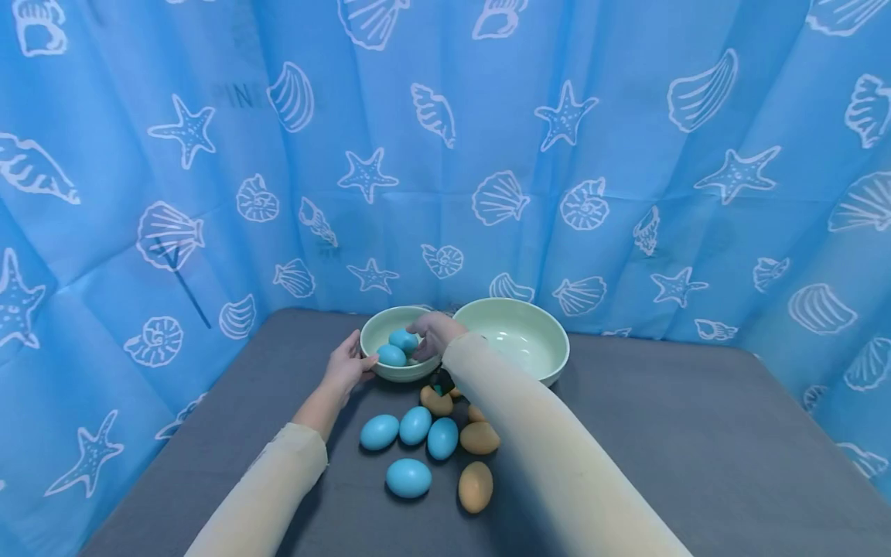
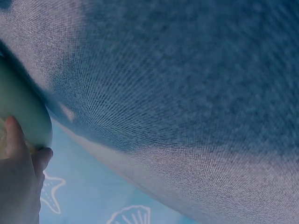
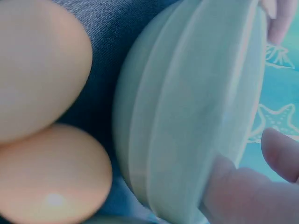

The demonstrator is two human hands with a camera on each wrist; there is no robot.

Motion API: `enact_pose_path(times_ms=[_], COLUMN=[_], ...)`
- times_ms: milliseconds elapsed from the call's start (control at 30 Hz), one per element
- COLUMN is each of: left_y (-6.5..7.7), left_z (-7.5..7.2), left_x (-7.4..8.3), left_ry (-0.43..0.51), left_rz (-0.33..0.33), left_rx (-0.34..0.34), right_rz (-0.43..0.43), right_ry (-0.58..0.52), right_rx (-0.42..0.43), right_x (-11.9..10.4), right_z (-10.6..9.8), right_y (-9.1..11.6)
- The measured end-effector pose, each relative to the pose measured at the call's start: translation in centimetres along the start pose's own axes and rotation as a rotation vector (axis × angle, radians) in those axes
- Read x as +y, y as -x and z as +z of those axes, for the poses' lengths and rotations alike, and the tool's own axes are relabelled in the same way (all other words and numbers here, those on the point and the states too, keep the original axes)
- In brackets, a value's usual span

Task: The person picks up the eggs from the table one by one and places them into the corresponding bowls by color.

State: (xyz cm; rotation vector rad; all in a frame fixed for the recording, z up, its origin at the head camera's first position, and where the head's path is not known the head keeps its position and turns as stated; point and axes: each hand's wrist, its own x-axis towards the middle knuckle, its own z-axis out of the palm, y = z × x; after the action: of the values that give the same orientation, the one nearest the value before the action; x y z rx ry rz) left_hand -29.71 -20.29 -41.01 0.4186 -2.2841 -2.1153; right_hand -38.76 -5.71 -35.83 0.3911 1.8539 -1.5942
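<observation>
My left hand (image 1: 346, 366) holds the small pale green bowl (image 1: 400, 374) at its left side, thumb over the rim and fingers outside. Two blue eggs (image 1: 391, 355) show inside that bowl. From the right, my right hand (image 1: 437, 333) reaches over the rim, its fingers apart beside the farther blue egg. In the right wrist view, nothing shows between the visible fingers (image 3: 280, 154) of this hand; part of it is hidden. In front of the bowl lie several blue eggs (image 1: 408, 478) and several brown eggs (image 1: 476, 487), some partly behind my right arm.
A larger pale green bowl (image 1: 522, 333) stands right of the small one, partly covered by my right sleeve (image 1: 529, 418). The grey cloth-covered table (image 1: 668, 433) extends to both sides. Behind it hangs a blue curtain (image 1: 445, 155) with white shells and starfish.
</observation>
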Motion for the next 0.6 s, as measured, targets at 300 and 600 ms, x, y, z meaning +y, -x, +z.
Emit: enact_pose_path(times_ms=[300,600], left_y=[-0.2,-0.1], left_z=[-0.2,-0.1], left_x=[0.0,0.2], left_ry=[0.001,-0.016], left_rz=[-0.009,-0.027], left_rx=[-0.016,-0.012], right_rz=[-0.058,-0.162], right_ry=[0.016,-0.013], right_rx=[-0.11,-0.102], right_x=[-0.3,1.3], right_z=[-2.7,-5.3], right_y=[-0.1,9.7])
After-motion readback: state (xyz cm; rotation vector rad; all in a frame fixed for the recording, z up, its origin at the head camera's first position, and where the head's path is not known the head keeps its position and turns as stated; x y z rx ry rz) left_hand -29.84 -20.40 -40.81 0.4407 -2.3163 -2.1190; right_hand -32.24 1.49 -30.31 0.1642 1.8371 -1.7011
